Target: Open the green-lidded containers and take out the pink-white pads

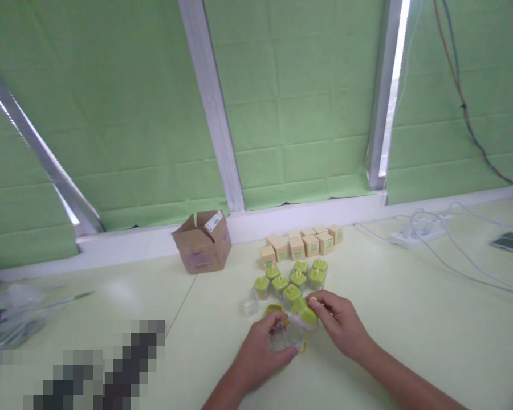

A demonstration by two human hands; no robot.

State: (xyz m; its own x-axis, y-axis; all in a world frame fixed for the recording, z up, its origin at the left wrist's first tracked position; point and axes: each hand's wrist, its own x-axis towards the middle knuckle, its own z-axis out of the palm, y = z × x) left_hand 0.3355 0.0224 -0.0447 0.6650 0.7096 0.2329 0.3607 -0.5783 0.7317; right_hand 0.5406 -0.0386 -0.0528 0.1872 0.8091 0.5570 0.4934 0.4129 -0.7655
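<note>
Thumb and fingertips of the right hand [341, 323] are pinching a green lid [303, 310] by its edge, with the other fingers curling in toward the palm. Just to the left, the left hand [261, 348] is half curling around a clear container [292, 336], its thumb spreading along the near side. The lid is tilting over the far right side of the container; blur is making it hard to tell whether the two are touching. A yellow loop [304, 346] is showing just beside the left thumb.

On the worktop [410, 319], green-topped jars [298, 278] are standing in a close cluster on the far side of the hands, and a clear cup [250, 306] is resting at the cluster's left. Small tan boxes [296, 249] are lining up farther back. An open cardboard box [203, 250] is standing to their left, near the far wall. Far right, a white power strip [419, 230] is lying among pale cables [447, 254], while a clear plastic bag [15, 319] is lying at far left. Green blinds [316, 85] are hanging behind everything.
</note>
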